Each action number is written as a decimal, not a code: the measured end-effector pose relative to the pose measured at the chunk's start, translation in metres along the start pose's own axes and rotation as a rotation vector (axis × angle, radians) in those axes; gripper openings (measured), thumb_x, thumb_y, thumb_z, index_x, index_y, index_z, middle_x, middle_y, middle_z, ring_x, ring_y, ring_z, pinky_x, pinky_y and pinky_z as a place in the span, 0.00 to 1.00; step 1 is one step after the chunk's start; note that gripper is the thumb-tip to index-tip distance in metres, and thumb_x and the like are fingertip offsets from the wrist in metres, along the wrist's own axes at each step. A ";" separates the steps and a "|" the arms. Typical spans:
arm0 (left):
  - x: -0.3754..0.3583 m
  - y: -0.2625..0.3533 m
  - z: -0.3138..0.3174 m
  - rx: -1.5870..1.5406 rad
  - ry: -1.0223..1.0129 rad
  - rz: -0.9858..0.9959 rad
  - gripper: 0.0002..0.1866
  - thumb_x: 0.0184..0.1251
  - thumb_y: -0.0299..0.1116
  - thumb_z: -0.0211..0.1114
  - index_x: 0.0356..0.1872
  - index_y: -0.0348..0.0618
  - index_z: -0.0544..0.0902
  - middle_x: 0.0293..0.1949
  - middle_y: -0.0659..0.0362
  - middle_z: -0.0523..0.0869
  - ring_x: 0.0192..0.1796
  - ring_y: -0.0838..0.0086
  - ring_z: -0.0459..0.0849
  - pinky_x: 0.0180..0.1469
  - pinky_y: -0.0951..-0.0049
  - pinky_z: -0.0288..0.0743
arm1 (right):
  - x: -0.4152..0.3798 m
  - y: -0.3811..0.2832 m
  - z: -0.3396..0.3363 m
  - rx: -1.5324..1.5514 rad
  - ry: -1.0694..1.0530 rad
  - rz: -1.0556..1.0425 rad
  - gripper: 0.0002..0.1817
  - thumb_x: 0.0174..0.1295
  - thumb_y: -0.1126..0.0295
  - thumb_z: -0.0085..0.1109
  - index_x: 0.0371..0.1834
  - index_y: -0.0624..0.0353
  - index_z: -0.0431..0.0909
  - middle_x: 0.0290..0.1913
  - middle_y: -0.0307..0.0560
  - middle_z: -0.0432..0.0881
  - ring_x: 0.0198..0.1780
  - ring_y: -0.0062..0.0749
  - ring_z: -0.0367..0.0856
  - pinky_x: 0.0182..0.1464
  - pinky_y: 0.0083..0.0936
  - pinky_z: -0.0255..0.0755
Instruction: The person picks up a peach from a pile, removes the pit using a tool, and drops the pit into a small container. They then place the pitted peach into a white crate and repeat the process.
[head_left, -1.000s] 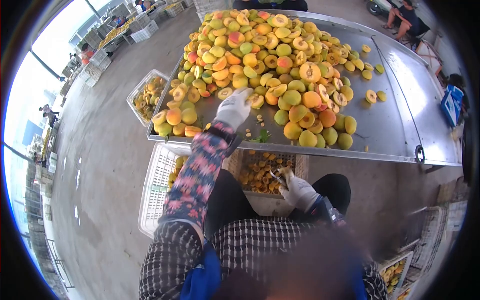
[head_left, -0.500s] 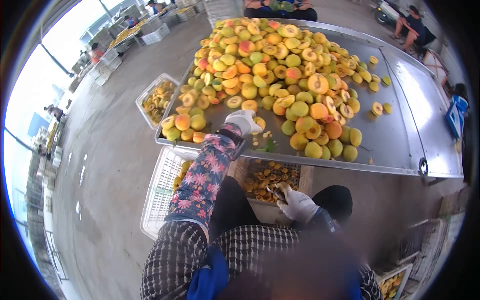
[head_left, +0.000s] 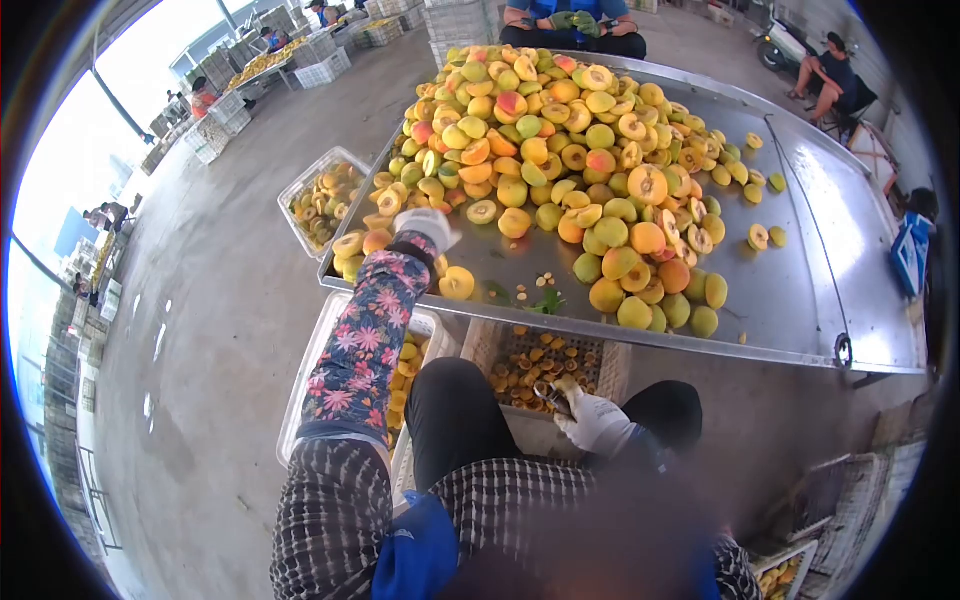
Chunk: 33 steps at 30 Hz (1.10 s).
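Observation:
My left hand [head_left: 428, 230], in a white glove, is over the peaches at the table's near left corner. Its fingers are smeared and partly hidden. A peach half [head_left: 457, 283] lies close by on the metal, cut face showing. Down near my knees, my gloved right hand [head_left: 597, 420] is closed around a metal tool [head_left: 549, 394] with a looped end, held over a crate [head_left: 481, 345] of small brownish-orange pieces. A large heap of whole and halved peaches [head_left: 560, 130] covers much of the metal table [head_left: 800, 270].
A white basket [head_left: 312, 385] of peach pieces stands beside my left leg. Another crate [head_left: 345, 155] sits against the table's left side. Across the table sits a person [head_left: 570, 22] with gloved hands. Small pits and a green leaf [head_left: 548, 301] lie near the front edge.
My left hand has moved left, toward the table's corner, and a peach half now shows to its right. My right hand stays in nearly the same place with the tool. The view has shifted slightly.

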<state>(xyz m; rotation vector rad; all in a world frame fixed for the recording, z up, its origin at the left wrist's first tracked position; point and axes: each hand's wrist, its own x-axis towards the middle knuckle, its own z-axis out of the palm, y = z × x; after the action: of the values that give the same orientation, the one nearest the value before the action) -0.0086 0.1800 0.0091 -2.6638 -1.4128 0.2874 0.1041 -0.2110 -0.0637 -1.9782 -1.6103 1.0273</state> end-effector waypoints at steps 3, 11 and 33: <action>0.019 0.041 -0.020 -0.297 0.049 0.016 0.29 0.62 0.60 0.55 0.44 0.45 0.87 0.44 0.46 0.87 0.50 0.56 0.85 0.53 0.57 0.77 | 0.002 -0.008 -0.007 -0.001 -0.036 0.031 0.28 0.64 0.62 0.55 0.66 0.59 0.61 0.36 0.66 0.82 0.39 0.62 0.82 0.43 0.46 0.74; 0.033 0.111 0.028 -0.569 0.012 0.168 0.25 0.59 0.48 0.60 0.55 0.45 0.80 0.55 0.48 0.83 0.58 0.56 0.81 0.59 0.61 0.73 | 0.003 -0.008 -0.007 0.030 -0.036 0.019 0.29 0.64 0.61 0.55 0.66 0.60 0.60 0.38 0.69 0.81 0.43 0.62 0.81 0.46 0.47 0.73; 0.065 0.002 0.025 -0.320 -0.027 -0.123 0.25 0.65 0.52 0.51 0.51 0.47 0.85 0.55 0.51 0.84 0.59 0.60 0.82 0.58 0.59 0.75 | 0.006 -0.017 -0.008 -0.013 -0.111 -0.005 0.32 0.65 0.60 0.55 0.69 0.60 0.59 0.43 0.70 0.81 0.47 0.61 0.81 0.50 0.45 0.73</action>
<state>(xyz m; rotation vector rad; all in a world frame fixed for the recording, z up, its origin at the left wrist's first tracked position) 0.0235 0.2328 -0.0229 -2.8057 -1.7568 0.0915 0.0991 -0.1990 -0.0480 -1.9549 -1.6824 1.1466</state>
